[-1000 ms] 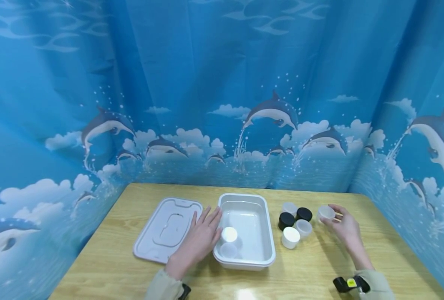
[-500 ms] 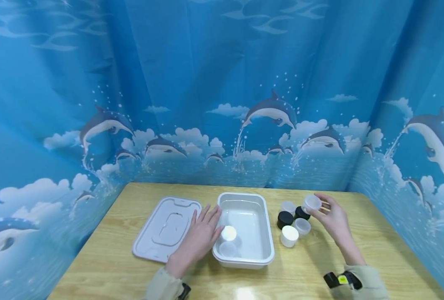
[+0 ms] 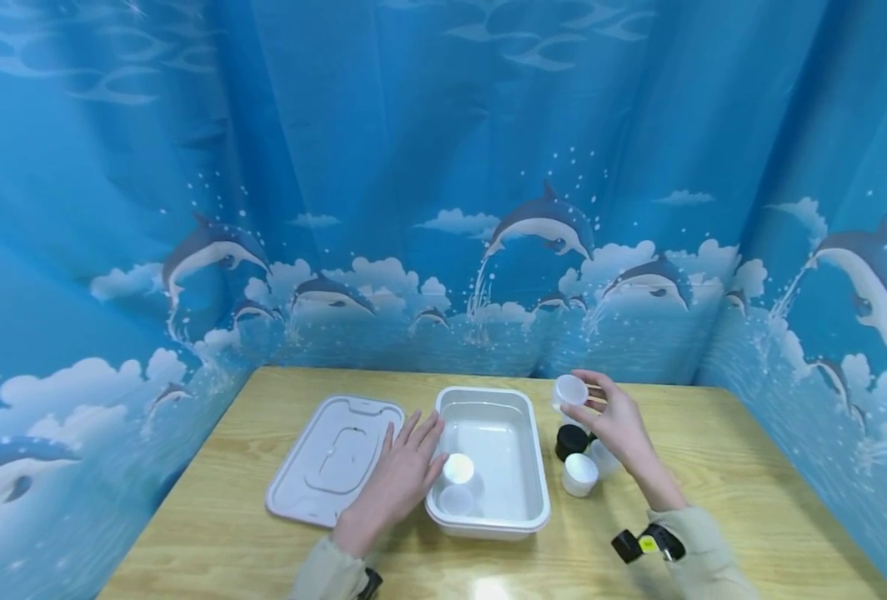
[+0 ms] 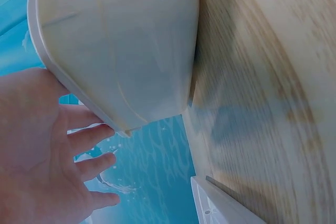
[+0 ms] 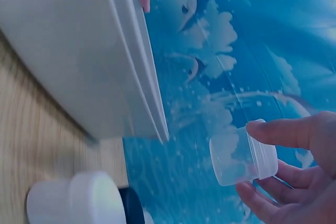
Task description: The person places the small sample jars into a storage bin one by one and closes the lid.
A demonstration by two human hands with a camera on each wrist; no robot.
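Observation:
My right hand (image 3: 622, 427) pinches a small translucent plastic jar (image 3: 569, 392) by its rim end, between thumb and fingers. In the right wrist view the jar (image 5: 233, 156) hangs in the air, off the table, and looks see-through. Just left of it stands a white rectangular plastic box (image 3: 499, 454). Inside the box, at its near left, are a white-topped jar (image 3: 458, 468) and a translucent one (image 3: 456, 502). My left hand (image 3: 401, 468) rests on the box's left rim, fingers straight and spread; the left wrist view shows the palm (image 4: 26, 145) against that rim.
Below my right hand stand a black jar (image 3: 571, 442), a white jar (image 3: 579, 475) and a translucent jar (image 3: 603, 458), the last partly hidden by the hand. A pale flat lid (image 3: 338, 458) lies left of the box. A blue dolphin curtain (image 3: 413, 167) encloses the table.
My right hand has lifted the translucent jar from the table's right side and carried it left, over the grouped jars toward the box. The left hand has stayed on the rim.

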